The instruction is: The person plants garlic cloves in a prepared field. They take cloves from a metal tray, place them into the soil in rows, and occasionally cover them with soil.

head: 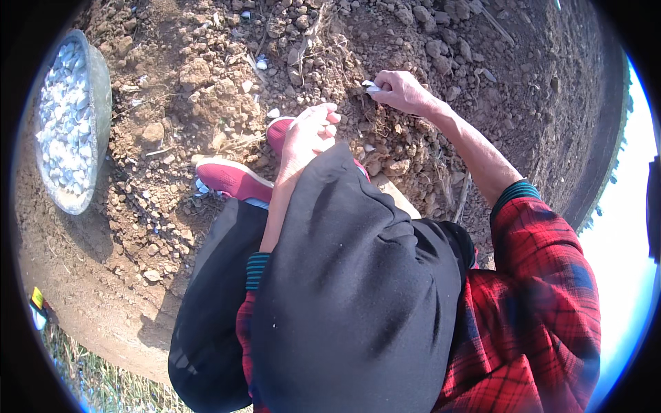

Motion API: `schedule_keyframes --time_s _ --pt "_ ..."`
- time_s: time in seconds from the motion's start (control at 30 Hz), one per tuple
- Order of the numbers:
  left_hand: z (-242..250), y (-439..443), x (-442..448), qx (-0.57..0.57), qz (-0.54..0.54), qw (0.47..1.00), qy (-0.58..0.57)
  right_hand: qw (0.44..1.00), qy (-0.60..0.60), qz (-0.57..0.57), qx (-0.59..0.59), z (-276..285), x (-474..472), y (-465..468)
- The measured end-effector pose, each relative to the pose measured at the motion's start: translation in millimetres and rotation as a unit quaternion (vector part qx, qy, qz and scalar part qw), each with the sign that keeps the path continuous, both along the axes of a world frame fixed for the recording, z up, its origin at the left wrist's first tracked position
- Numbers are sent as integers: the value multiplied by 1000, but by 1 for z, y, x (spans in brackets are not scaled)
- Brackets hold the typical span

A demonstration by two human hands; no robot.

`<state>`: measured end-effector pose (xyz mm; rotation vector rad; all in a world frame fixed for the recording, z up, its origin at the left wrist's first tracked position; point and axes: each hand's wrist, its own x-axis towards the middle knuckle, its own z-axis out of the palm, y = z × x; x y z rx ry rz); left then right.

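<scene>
My right hand (pixel 405 93) is low over the loose soil (pixel 356 57), with a whitish garlic clove (pixel 371 87) pinched between thumb and fingertips. To its left, my left hand (pixel 312 129) hovers above one of my pink shoes (pixel 235 178). Its fingers are curled inward, and whether anything lies inside them is hidden. A pale clove (pixel 273 113) rests on the ground just beside that hand. Another clove (pixel 247 86) lies farther up to the left.
A grey basin (pixel 103 103) heaped with garlic cloves (pixel 64 118) stands on the soil at the far left. Clods, dry stalks (pixel 312 31) and scattered white bits cover the ground. My knees, under dark cloth (pixel 356 289), fill the lower middle. Grass (pixel 103 377) borders the lower left.
</scene>
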<state>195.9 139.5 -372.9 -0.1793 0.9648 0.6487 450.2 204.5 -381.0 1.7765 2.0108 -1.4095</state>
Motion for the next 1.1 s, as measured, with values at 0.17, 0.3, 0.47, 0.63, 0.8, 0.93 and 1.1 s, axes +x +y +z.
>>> schedule_keyframes --time_s 0.17,0.3,0.47,0.63,0.8,0.93,1.1 --pt "-29 -10 1 30 19 999 -32 885 250 -315 -234 14 20 -10" --pt "-38 -14 0 51 18 998 -42 849 300 -357 -248 14 20 -16" --pt "-34 -13 0 54 25 998 -37 901 236 -333 -149 14 8 -15" --pt "-27 -13 2 46 15 999 12 927 193 -320 -40 8 2 -19" --pt "-27 -9 4 56 -6 998 25 975 -77 37 204 -9 -11 -27" --pt "-28 -9 6 8 26 1000 1 970 -186 92 124 -17 -30 -25" --pt "-39 -3 9 14 54 997 -59 975 -181 123 33 -17 -43 -29"
